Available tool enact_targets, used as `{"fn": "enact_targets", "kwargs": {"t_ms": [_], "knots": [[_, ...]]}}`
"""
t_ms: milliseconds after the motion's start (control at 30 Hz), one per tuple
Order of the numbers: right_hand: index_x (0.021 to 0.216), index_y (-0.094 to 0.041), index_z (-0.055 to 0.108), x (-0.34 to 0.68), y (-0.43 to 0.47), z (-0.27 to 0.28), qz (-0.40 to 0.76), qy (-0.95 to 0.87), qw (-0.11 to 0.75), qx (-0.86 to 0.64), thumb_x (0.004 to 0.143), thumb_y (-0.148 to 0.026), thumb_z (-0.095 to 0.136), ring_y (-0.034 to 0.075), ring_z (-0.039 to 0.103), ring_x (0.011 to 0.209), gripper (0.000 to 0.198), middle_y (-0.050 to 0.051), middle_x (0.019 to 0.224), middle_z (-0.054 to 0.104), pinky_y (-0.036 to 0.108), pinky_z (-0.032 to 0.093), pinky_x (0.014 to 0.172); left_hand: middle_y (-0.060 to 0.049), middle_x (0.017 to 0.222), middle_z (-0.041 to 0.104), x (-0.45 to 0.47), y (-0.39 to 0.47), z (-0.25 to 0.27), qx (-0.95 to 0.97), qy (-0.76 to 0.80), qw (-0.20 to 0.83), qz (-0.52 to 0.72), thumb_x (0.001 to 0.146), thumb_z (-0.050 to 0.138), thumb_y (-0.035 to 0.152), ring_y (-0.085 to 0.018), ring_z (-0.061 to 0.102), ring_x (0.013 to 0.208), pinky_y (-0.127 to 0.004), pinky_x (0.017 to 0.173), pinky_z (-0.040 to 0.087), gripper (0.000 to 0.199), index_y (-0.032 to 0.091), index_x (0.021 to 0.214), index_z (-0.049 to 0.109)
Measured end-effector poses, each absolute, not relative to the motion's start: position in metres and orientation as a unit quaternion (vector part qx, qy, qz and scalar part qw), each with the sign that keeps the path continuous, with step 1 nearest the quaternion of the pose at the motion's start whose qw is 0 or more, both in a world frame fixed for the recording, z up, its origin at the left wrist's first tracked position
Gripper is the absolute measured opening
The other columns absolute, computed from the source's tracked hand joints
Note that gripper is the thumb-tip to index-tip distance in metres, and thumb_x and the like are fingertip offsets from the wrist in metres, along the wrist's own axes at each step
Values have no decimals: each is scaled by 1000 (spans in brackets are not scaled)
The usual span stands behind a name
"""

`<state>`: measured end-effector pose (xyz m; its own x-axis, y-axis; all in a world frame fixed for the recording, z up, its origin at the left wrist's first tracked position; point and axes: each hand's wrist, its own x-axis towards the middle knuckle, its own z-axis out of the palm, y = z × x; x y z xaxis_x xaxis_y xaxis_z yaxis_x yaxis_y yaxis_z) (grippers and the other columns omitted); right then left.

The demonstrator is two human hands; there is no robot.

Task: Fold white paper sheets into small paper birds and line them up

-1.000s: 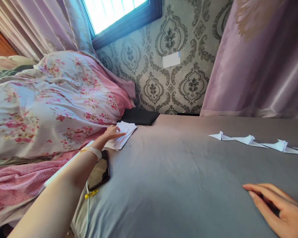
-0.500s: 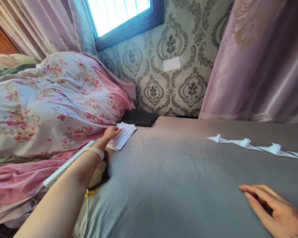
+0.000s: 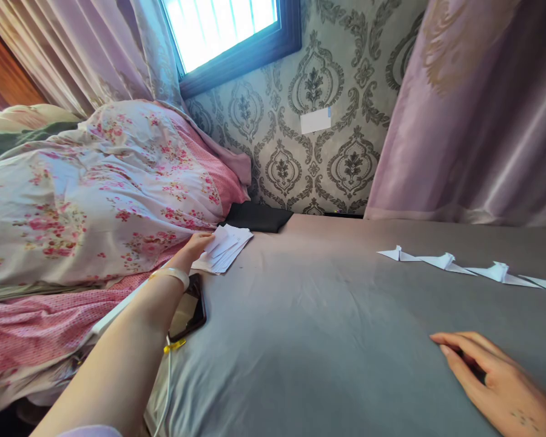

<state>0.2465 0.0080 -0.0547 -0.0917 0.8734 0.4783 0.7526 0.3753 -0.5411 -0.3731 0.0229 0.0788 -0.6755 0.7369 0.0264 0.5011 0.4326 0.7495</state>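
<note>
My left hand [image 3: 201, 243] reaches to the pile of white paper sheets [image 3: 230, 252] fanned out on the grey cloth. Its fingers are closed on the edge of a sheet of paper [image 3: 217, 240], which is slightly raised at the pile's left side. Low on the right, my right hand [image 3: 494, 370] rests over the cloth, fingers stretched out, thumb close below them, with nothing held. Beyond it stands a row of several folded white paper pieces [image 3: 446, 261], their pointed ends near each other or overlapping.
A phone [image 3: 192, 308] with a white cable [image 3: 169, 382] lies beside my left forearm. Behind the pile is a flat black item [image 3: 258, 216]. Floral bedding [image 3: 95, 200] is heaped on the left. The grey cloth [image 3: 309, 328] has shallow wrinkles. A pink curtain [image 3: 473, 121] hangs at right.
My left hand has drawn back a little to the left, and a sheet now stands out from the pile. My right hand has shifted slightly up and left.
</note>
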Motion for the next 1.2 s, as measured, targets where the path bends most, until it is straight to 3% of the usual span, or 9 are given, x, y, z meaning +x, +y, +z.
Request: {"fn": "enact_targets", "kwargs": {"t_ms": [167, 300, 467, 500, 600, 700, 900, 1067, 1200], "knots": [[86, -31, 71, 228, 16, -34, 113, -774, 343, -520, 80, -44, 51, 25, 68, 79, 25, 7, 94, 69, 37, 56, 68, -8, 122, 59, -344, 23, 118, 342, 792, 55, 502, 91, 59, 34, -26, 60, 104, -43, 86, 53, 36, 15, 121, 57], [85, -25, 72, 227, 11, -24, 126, -778, 331, -519, 78, -47, 48, 24, 68, 78, 33, 8, 94, 70, 36, 55, 67, -7, 121, 63, -286, 34, 148, 369, 723, 43, 583, 90, 44, 15, -21, 60, 106, -26, 77, 53, 40, 14, 129, 51], [86, -25, 73, 218, 7, -6, 211, -734, 352, -541, 73, -55, 54, 25, 67, 75, 38, 7, 91, 72, 37, 54, 68, -6, 102, 70, -166, 35, 123, 442, 632, 180, 611, 86, 53, 22, -16, 67, 83, -26, 69, 55, 38, 19, 123, 58], [88, -24, 73, 216, 3, 0, 250, -705, 360, -558, 71, -57, 58, 26, 67, 77, 40, 7, 91, 73, 38, 55, 70, -5, 99, 71, -141, 31, 113, 462, 601, 238, 607, 85, 56, 24, -15, 67, 79, -27, 68, 56, 35, 20, 119, 61], [97, -22, 71, 206, -14, 20, 451, -589, 385, -549, 73, -62, 62, 27, 68, 94, 47, 10, 101, 73, 37, 55, 79, -7, 100, 69, -74, 11, 85, 429, 407, 553, 587, 80, 66, 25, -14, 66, 77, -29, 72, 56, 32, 20, 112, 64], [100, -20, 70, 197, -31, 37, 601, -491, 430, -462, 76, -64, 64, 24, 68, 93, 51, 12, 104, 72, 34, 54, 77, -7, 99, 68, -32, -9, 67, 383, 333, 664, 550, 79, 69, 22, -13, 65, 76, -26, 71, 56, 28, 18, 107, 67], [82, -18, 72, 196, -41, 38, 606, -459, 462, -456, 66, -46, 81, 12, 62, 71, 34, 2, 78, 69, 22, 46, 64, -9, 102, 69, -11, -22, 50, 371, 302, 730, 489, 84, 64, 19, -14, 66, 81, -27, 76, 55, 20, 15, 103, 69], [78, -16, 72, 197, -39, 32, 588, -470, 461, -470, 65, -47, 79, 13, 60, 68, 34, 2, 74, 66, 24, 45, 63, -11, 98, 72, -22, -20, 40, 386, 318, 737, 454, 89, 59, 45, -19, 67, 86, -27, 73, 53, 36, 14, 104, 70], [76, -16, 73, 194, -39, 32, 553, -505, 450, -487, 67, -48, 77, 14, 59, 69, 34, 2, 71, 64, 26, 44, 65, -6, 91, 74, -26, -18, 33, 416, 354, 683, 485, 77, 76, 33, -16, 67, 81, -25, 76, 51, 26, 15, 95, 71]]}}
